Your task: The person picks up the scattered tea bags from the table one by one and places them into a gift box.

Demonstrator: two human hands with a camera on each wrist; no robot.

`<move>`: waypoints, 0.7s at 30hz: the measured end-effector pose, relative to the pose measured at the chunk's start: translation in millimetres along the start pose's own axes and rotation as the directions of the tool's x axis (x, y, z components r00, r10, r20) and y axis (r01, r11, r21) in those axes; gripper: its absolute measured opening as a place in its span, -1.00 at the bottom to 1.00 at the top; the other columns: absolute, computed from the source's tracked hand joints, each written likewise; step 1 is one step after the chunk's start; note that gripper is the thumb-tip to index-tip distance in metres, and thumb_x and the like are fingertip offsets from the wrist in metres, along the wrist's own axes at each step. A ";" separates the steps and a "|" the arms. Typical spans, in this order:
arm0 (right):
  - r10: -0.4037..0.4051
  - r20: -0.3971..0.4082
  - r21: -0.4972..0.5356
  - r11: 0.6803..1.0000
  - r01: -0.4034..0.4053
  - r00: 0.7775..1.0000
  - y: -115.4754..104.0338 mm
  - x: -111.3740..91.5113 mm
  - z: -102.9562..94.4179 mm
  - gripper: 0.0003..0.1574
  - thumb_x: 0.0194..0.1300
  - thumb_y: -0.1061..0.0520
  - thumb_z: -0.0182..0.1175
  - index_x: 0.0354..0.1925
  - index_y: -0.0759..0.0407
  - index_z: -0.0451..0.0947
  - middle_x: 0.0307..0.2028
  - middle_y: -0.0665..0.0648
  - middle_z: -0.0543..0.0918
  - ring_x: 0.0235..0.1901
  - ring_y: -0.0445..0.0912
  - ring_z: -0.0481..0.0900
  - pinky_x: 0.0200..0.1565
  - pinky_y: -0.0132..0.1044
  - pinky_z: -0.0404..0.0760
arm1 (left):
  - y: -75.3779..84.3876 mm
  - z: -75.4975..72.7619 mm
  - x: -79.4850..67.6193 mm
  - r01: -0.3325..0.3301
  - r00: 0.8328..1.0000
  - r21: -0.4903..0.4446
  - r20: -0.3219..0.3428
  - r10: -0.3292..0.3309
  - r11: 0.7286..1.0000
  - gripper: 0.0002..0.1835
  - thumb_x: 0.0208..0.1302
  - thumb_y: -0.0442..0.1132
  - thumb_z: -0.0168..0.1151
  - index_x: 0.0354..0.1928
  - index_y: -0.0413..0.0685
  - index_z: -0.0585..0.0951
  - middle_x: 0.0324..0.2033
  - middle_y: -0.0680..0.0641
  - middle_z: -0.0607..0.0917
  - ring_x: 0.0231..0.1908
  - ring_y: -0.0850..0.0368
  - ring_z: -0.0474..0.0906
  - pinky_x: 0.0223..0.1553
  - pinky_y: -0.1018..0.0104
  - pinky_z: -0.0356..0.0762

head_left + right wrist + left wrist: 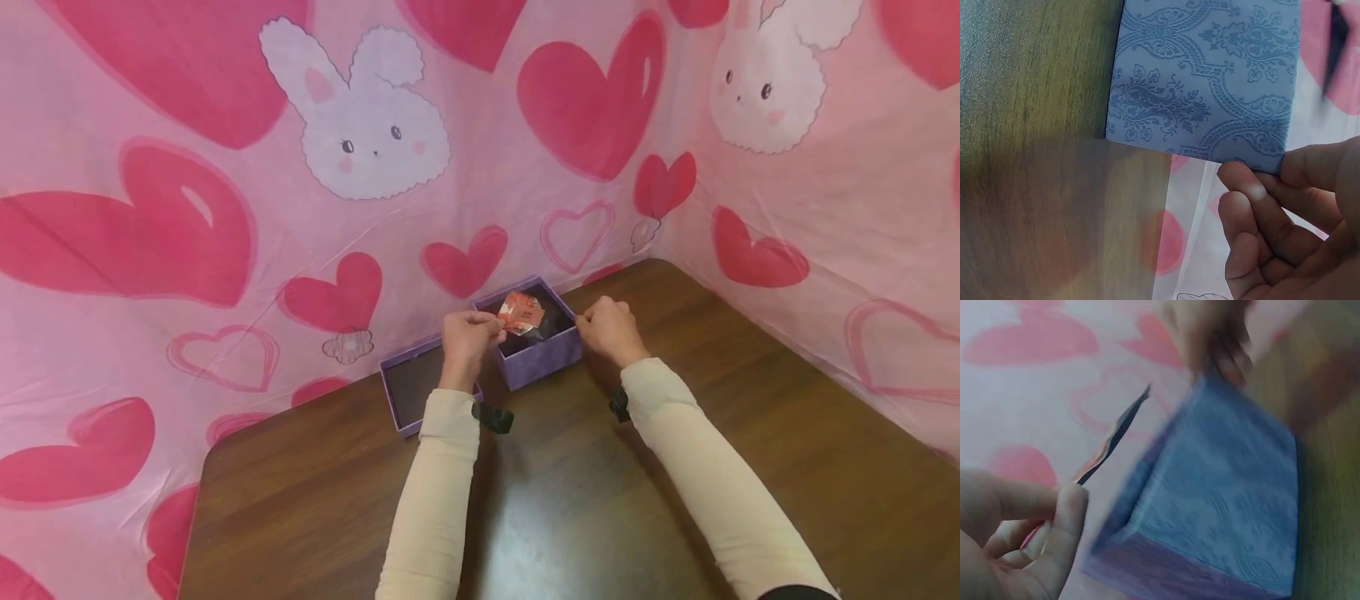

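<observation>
My left hand (468,337) pinches one edge of a small flat orange-red packet (521,312) with clear margins. The packet is over the mouth of an open purple box (543,360); in the left wrist view the packet (1110,447) appears nearly edge-on, beside the patterned box wall (1222,494). With thumb and fingers, my right hand (611,331) grips the box's right corner, and the right wrist view shows that hand (1291,219) at the edge of the embossed wall (1204,81). The box's dark inside is partly hidden behind the packet, so its contents are unclear.
A shallow purple box lid (416,387) lies left of the box with its dark inside facing up, partly behind the left hand. Both rest on a brown wooden table (570,500) near its back edge. Pink heart-and-rabbit cloth (480,167) hangs behind the table.
</observation>
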State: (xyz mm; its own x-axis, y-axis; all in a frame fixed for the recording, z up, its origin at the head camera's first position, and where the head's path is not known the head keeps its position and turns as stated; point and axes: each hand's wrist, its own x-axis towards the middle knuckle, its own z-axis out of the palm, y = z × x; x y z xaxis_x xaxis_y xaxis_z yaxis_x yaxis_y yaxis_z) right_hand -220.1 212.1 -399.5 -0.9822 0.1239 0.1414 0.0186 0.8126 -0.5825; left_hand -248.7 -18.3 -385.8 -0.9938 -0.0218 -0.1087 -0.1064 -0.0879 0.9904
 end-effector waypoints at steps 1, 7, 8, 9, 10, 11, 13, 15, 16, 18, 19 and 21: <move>0.002 -0.001 0.002 1.000 -0.002 1.000 -0.2 0.3 0.1 -0.36 0.38 0.11 0.14 -0.86 0.09 0.37 -0.76 0.02 0.38 -0.45 0.11 0.42 -0.41 -0.08 0.42 | -0.4 1.1 3.6 -0.001 1.000 -0.002 -0.023 0.001 1.000 -0.94 0.11 -0.65 0.32 -0.38 -0.46 0.67 -0.53 -0.16 0.66 -0.62 0.18 0.61 -0.47 0.37 0.71; 0.008 0.021 0.000 1.000 -0.008 1.000 -2.2 1.7 2.9 -0.35 0.39 0.09 0.13 -0.86 0.08 0.36 -0.74 0.03 0.39 -0.42 0.13 0.44 -0.36 -0.03 0.47 | -0.2 3.2 14.6 0.018 0.990 -0.037 -0.142 -0.023 0.999 -0.92 0.08 -0.69 0.31 -0.40 -0.48 0.68 -0.52 -0.15 0.63 -0.64 0.16 0.60 -0.51 0.38 0.70; 0.008 0.020 -0.001 1.000 -0.008 1.000 -2.8 2.4 3.7 -0.35 0.38 0.09 0.13 -0.87 0.07 0.36 -0.74 0.03 0.40 -0.42 0.13 0.44 -0.36 -0.03 0.48 | 0.5 2.9 14.9 0.016 0.989 -0.041 -0.145 -0.022 0.999 -0.93 0.07 -0.68 0.32 -0.40 -0.48 0.68 -0.51 -0.15 0.63 -0.64 0.16 0.59 -0.51 0.37 0.70; 0.008 0.016 -0.001 1.000 -0.008 1.000 -3.2 3.1 4.4 -0.35 0.38 0.09 0.14 -0.87 0.07 0.35 -0.74 0.04 0.41 -0.41 0.13 0.44 -0.35 -0.03 0.48 | 1.0 2.8 15.2 0.014 0.989 -0.042 -0.145 -0.020 0.999 -0.93 0.07 -0.68 0.33 -0.39 -0.49 0.68 -0.51 -0.16 0.63 -0.64 0.16 0.60 -0.50 0.37 0.70; 0.006 0.008 -0.004 1.000 -0.006 1.000 -3.8 3.7 5.0 -0.35 0.38 0.09 0.14 -0.87 0.07 0.35 -0.73 0.04 0.42 -0.41 0.14 0.44 -0.34 -0.02 0.49 | 1.3 2.3 15.5 0.010 0.990 -0.044 -0.143 -0.017 0.999 -0.93 0.07 -0.67 0.34 -0.38 -0.49 0.69 -0.50 -0.17 0.64 -0.63 0.17 0.60 -0.50 0.37 0.71; 0.003 0.004 -0.005 1.000 -0.003 1.000 -4.5 4.4 5.6 -0.36 0.38 0.09 0.14 -0.86 0.07 0.36 -0.71 0.05 0.43 -0.40 0.14 0.44 -0.34 -0.02 0.49 | 1.4 1.8 15.7 0.005 0.990 -0.040 -0.139 -0.010 0.999 -0.92 0.07 -0.65 0.36 -0.36 -0.50 0.69 -0.48 -0.19 0.64 -0.63 0.17 0.60 -0.49 0.36 0.71; -0.004 0.010 -0.005 1.000 0.004 1.000 -5.9 5.6 6.8 -0.36 0.38 0.08 0.14 -0.86 0.07 0.37 -0.69 0.07 0.46 -0.40 0.14 0.45 -0.34 -0.02 0.49 | 0.5 -0.2 15.7 -0.012 0.991 -0.037 -0.134 0.007 0.999 -0.88 0.08 -0.63 0.38 -0.29 -0.53 0.68 -0.42 -0.25 0.67 -0.59 0.14 0.63 -0.46 0.35 0.72; -0.011 0.025 -0.001 1.000 0.011 1.000 -7.6 6.5 8.2 -0.37 0.38 0.08 0.13 -0.85 0.08 0.38 -0.66 0.09 0.49 -0.39 0.15 0.45 -0.34 -0.01 0.49 | -2.5 -4.2 14.9 -0.035 0.990 -0.005 -0.140 0.034 0.999 -0.78 0.10 -0.61 0.41 -0.18 -0.56 0.67 -0.32 -0.30 0.69 -0.53 0.07 0.68 -0.42 0.32 0.73; -0.016 0.030 -0.001 1.000 0.016 0.999 -8.2 7.0 9.0 -0.38 0.38 0.08 0.14 -0.85 0.08 0.40 -0.64 0.09 0.50 -0.39 0.15 0.45 -0.34 0.00 0.50 | -3.7 -6.8 13.6 -0.048 0.988 0.035 -0.145 0.052 0.998 -0.72 0.10 -0.58 0.43 -0.12 -0.56 0.66 -0.28 -0.33 0.70 -0.49 0.02 0.71 -0.40 0.30 0.74; -0.015 0.042 0.000 1.000 0.015 0.999 -8.0 7.4 9.2 -0.39 0.38 0.08 0.14 -0.83 0.08 0.42 -0.62 0.10 0.53 -0.39 0.16 0.46 -0.35 0.00 0.50 | -6.4 -11.1 11.2 -0.083 0.983 0.148 -0.149 0.105 0.986 -0.64 0.12 -0.48 0.48 -0.04 -0.52 0.66 -0.21 -0.34 0.72 -0.38 -0.05 0.74 -0.31 0.23 0.75; -0.014 0.044 -0.001 1.000 0.014 0.999 -7.1 7.4 8.4 -0.40 0.38 0.08 0.14 -0.83 0.08 0.44 -0.61 0.10 0.54 -0.39 0.16 0.46 -0.35 0.00 0.50 | -7.0 -12.7 9.5 -0.104 0.979 0.219 -0.150 0.139 0.970 -0.61 0.12 -0.42 0.50 -0.02 -0.48 0.67 -0.19 -0.32 0.73 -0.32 -0.07 0.74 -0.25 0.20 0.74; -0.009 0.044 -0.003 1.000 0.009 0.999 -5.0 7.2 6.0 -0.40 0.39 0.08 0.14 -0.82 0.08 0.45 -0.61 0.10 0.54 -0.40 0.15 0.46 -0.37 0.00 0.50 | -6.2 -16.2 5.4 -0.151 0.968 0.349 -0.138 0.210 0.925 -0.65 0.16 -0.31 0.51 -0.06 -0.40 0.72 -0.20 -0.27 0.75 -0.24 -0.10 0.72 -0.15 0.14 0.71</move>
State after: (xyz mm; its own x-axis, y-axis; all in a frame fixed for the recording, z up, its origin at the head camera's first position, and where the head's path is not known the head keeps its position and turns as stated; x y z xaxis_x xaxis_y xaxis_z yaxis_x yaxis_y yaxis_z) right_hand -228.4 205.5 -400.4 -0.9895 0.0916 0.1116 0.0102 0.8155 -0.5786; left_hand -252.9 -34.0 -393.9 -0.9800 -0.1770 0.0911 0.0408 0.2692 0.9622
